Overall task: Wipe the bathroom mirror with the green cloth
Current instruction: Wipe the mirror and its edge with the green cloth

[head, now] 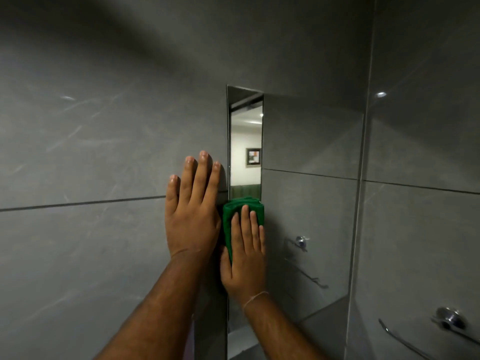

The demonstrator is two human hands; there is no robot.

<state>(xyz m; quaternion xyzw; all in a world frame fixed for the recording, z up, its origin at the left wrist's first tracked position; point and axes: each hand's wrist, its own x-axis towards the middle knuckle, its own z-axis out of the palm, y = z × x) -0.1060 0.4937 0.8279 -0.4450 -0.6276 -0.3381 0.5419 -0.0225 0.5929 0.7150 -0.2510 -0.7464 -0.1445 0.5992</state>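
A tall mirror (311,141) covers the wall from its left edge at centre frame to the corner at the right; it reflects grey tiles and a narrow strip of a bright room. A folded green cloth (235,213) lies flat against the glass near that left edge. My right hand (246,255) presses on the cloth with fingers straight, covering its lower part. My left hand (192,211) rests flat on the grey tile just left of the mirror edge, fingers together and pointing up, holding nothing.
Grey tiled wall (91,152) fills the left side. At the lower right a chrome towel rail (446,320) is fixed to the side wall, and its reflection (301,242) shows in the glass.
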